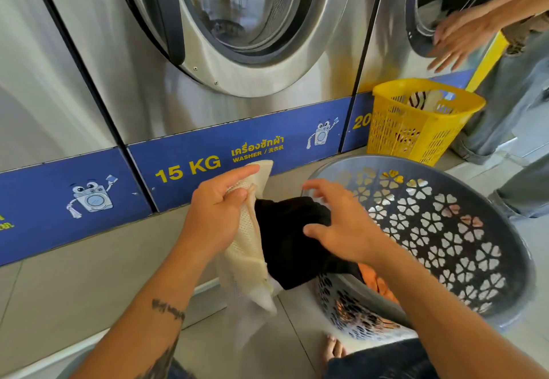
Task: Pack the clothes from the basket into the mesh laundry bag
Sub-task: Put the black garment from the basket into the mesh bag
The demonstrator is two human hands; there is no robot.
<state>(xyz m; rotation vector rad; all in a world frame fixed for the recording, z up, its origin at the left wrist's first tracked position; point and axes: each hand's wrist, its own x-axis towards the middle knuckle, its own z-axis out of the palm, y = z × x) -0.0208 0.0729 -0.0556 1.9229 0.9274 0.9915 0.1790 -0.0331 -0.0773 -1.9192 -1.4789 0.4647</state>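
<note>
My left hand [218, 209] grips the top edge of the cream mesh laundry bag [245, 255], which hangs down toward the floor. A black garment [286, 245] stretches from the bag's mouth over the rim of the grey basket [463, 230]. My right hand [341, 221] rests on the black garment with fingers spread, not closed around it. The grey basket, with flower-shaped holes, is tilted toward me. An orange garment [377, 285] lies inside it, partly hidden under my right forearm.
Steel washing machines [237, 52] with a blue "15 KG" base strip stand close in front. A yellow basket [416, 120] with clothes stands at the right. Another person's hand [457, 40] reaches at the open drum on the right, and their legs stand beside it. My bare foot [334, 349] is on the tiled floor.
</note>
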